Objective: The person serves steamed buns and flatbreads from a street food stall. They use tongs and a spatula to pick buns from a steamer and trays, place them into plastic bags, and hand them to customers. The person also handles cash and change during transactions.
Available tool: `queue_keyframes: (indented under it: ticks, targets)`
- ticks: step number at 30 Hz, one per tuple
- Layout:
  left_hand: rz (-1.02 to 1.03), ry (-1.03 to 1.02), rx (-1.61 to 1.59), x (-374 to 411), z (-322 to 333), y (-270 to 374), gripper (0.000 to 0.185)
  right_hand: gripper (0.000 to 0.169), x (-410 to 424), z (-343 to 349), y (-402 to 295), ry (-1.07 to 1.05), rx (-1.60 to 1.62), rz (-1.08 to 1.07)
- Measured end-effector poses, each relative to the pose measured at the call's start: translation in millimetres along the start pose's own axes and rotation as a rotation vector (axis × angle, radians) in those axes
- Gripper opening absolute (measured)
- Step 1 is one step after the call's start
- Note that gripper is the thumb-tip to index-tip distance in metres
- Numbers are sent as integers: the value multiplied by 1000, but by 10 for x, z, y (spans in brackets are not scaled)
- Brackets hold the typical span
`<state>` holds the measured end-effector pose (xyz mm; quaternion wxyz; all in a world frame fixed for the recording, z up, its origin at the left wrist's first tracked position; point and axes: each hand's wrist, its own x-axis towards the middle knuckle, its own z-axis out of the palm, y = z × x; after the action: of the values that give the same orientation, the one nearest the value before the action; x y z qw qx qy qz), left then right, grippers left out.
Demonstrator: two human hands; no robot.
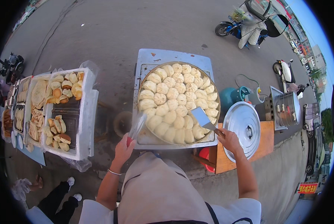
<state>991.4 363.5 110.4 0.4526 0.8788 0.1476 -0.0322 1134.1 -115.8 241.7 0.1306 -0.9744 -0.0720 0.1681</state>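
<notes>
A large round pan (219, 112) on a metal-topped stand (172, 55) is packed with steamed or pan-fried filled buns (172, 93); some are pleated on top, and those at the near side look smooth. My right hand (230, 139) grips the wooden handle of a metal spatula (201, 116), whose blade is over the buns at the pan's right near side. My left hand (125, 148) holds tongs (137, 124) by a red part, their blurred far end at the pan's left near edge.
At right, a metal lid (241, 128) leans over a wooden board (263, 137), near a teal gas cylinder (228, 98) and a steamer (287, 109). At left, a white foam box (85, 112) holds flatbreads and buns. Another person's legs (56, 198) show lower left. Scooters stand beyond.
</notes>
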Motion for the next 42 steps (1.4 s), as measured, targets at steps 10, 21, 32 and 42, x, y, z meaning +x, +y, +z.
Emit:
queue_keyframes:
  ticks: [10, 21, 32, 42]
  targets:
    - [38, -35, -105, 13, -132, 351, 40, 41, 13, 571, -1040, -16, 257, -213]
    - [-385, 566, -14, -1370, -1148, -144, 55, 50, 1235, 1972, -3235, -217, 477, -924]
    - [-543, 721, -89, -2192, -2228, -1466, 57, 70, 1106, 2447, -4920, 200, -266, -1091]
    - [-390, 594, -143, -2015, -2977, -2199, 49, 50, 448, 2253, -4130, 306, -150, -792]
